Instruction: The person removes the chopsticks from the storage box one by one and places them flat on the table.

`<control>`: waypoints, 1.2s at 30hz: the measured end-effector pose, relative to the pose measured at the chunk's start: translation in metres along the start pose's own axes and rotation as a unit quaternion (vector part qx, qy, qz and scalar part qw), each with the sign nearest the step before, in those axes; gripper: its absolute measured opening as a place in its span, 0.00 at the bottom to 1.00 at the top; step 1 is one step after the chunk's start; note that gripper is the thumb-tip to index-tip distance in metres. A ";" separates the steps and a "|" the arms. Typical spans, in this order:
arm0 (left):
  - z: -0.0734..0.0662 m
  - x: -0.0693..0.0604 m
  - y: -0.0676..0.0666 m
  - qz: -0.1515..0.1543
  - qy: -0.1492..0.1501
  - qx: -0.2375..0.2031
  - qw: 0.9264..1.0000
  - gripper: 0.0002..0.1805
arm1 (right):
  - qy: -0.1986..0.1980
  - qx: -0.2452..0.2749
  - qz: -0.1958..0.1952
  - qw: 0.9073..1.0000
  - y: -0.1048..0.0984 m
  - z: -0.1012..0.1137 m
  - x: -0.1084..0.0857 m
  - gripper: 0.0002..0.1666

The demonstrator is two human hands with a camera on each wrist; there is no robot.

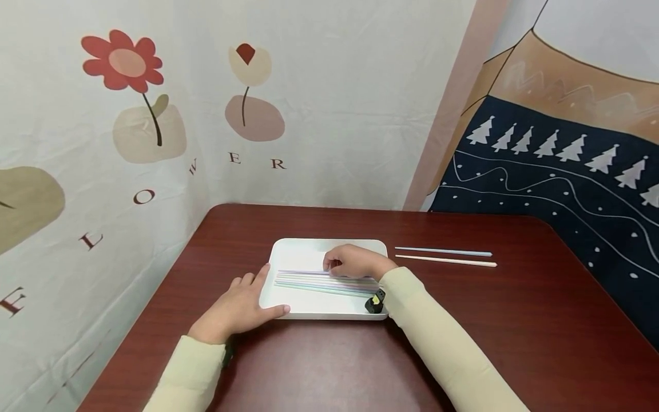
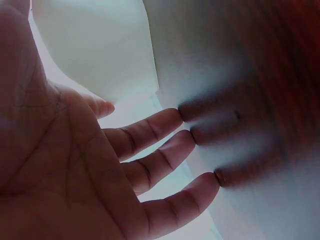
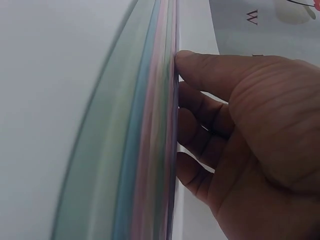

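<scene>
Right grip (image 1: 355, 261) is curled over the white tray (image 1: 298, 254), its thumb and fingertips meeting the outermost purple chopstick (image 1: 301, 272); from my end I cannot tell whether they pinch it or merely press against it. Contact falls on the side of the row facing the surface's (image 1: 340, 366) far edge, where, I judge, one chopstick can be separated without stirring its neighbours. The other pastel chopsticks (image 1: 304, 285) lie side by side in the tray, running roughly along that far edge, which leaves their long sides easy for me to approach.

My left grip (image 1: 242, 309) is spread around the tray's near left corner, thumb at the near rim and fingers along the left side; the left wrist view shows three fingertips reaching the surface. I read that as bracing, so the light-looking tray won't slide.

Between the tray and the surface's right edge, a blue chopstick (image 1: 443, 251) and a cream chopstick (image 1: 445, 260) lie apart from each other, nearly parallel, well away from both hands.
</scene>
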State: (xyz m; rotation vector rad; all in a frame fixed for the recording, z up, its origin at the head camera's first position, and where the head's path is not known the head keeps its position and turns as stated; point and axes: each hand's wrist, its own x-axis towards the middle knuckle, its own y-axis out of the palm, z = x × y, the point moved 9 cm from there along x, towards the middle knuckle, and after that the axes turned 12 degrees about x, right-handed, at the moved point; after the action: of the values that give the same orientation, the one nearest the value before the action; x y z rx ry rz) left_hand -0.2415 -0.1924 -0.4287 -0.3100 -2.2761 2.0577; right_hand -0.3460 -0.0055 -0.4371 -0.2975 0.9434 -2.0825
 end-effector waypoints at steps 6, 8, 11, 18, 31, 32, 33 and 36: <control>0.000 0.002 0.000 -0.001 0.001 -0.001 1.000 0.64 | 0.010 0.002 -0.001 1.000 -0.001 -0.004 0.002 0.09; 0.000 0.003 -0.001 -0.002 0.002 -0.002 1.000 0.64 | 0.012 0.003 -0.003 1.000 -0.002 -0.004 0.001 0.09; 0.001 0.004 -0.001 -0.002 0.003 -0.002 1.000 0.64 | 0.011 0.000 -0.009 1.000 -0.004 -0.003 0.001 0.09; 0.000 0.007 -0.004 -0.010 0.010 -0.005 1.000 0.64 | 0.002 -0.010 -0.015 1.000 -0.008 -0.001 0.002 0.08; -0.001 0.001 -0.002 -0.012 0.012 -0.011 1.000 0.64 | -0.008 -0.050 -0.014 0.999 -0.001 0.002 0.004 0.09; -0.001 0.001 -0.002 -0.013 0.012 -0.011 1.000 0.64 | -0.008 -0.052 -0.018 0.998 -0.002 0.003 0.003 0.09; -0.001 0.001 -0.002 -0.012 0.011 -0.010 1.000 0.64 | -0.011 -0.051 -0.022 0.998 -0.003 0.005 0.003 0.10; -0.001 0.000 -0.001 -0.012 0.011 -0.010 1.000 0.63 | -0.023 -0.059 -0.037 0.997 -0.007 0.009 0.000 0.11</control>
State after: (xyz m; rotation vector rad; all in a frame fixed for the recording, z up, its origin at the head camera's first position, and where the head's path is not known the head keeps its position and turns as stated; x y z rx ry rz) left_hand -0.2415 -0.1915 -0.4276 -0.3032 -2.2778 2.0122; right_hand -0.3456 -0.0074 -0.4260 -0.4470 1.0424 -2.0819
